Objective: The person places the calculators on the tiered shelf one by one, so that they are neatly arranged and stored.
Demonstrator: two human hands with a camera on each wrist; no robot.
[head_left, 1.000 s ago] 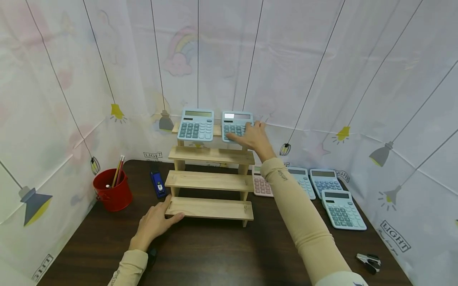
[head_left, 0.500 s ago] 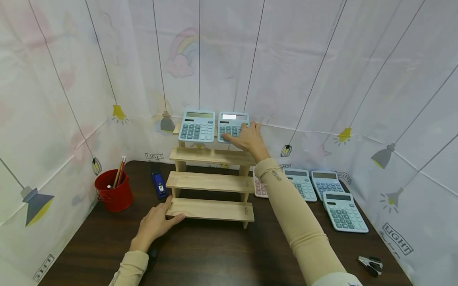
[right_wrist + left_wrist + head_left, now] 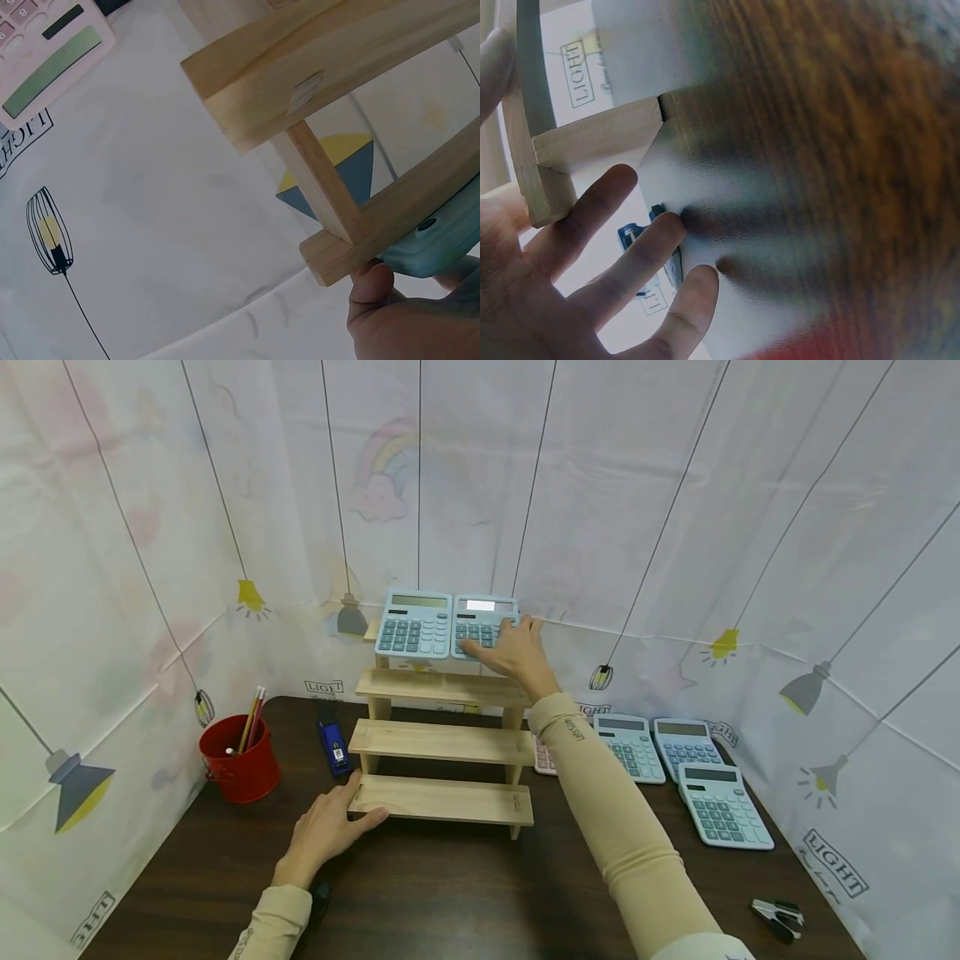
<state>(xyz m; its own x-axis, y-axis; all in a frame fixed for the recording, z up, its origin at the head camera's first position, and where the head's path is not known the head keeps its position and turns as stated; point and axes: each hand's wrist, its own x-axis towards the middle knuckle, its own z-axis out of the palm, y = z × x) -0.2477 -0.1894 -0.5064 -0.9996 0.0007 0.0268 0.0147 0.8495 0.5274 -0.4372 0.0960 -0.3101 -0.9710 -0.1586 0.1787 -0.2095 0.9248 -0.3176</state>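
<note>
In the head view a four-tier wooden stand [image 3: 442, 740] rises from the dark table. Its top shelf carries two light blue calculators side by side, faces toward me. My right hand [image 3: 517, 653] holds the right calculator [image 3: 472, 623], thumb across its lower keys and fingers at its right edge. Its left edge lies close against the left calculator [image 3: 414, 625]; whether they touch is hard to tell. My left hand [image 3: 324, 828] rests at the left end of the bottom shelf [image 3: 442, 799], thumb along its front edge. Spread, fairly straight fingers show in the left wrist view.
A red bucket [image 3: 242, 768] with pencils stands left, beside a blue stapler [image 3: 333, 748]. Several calculators lie right of the stand, including a mint one [image 3: 723, 805] and a pink one [image 3: 52, 46], partly behind my right sleeve. A staple remover [image 3: 778, 918] lies front right.
My right hand has slid the right calculator leftward along the top shelf, closing the gap to the left one. My left hand has stayed at the bottom shelf.
</note>
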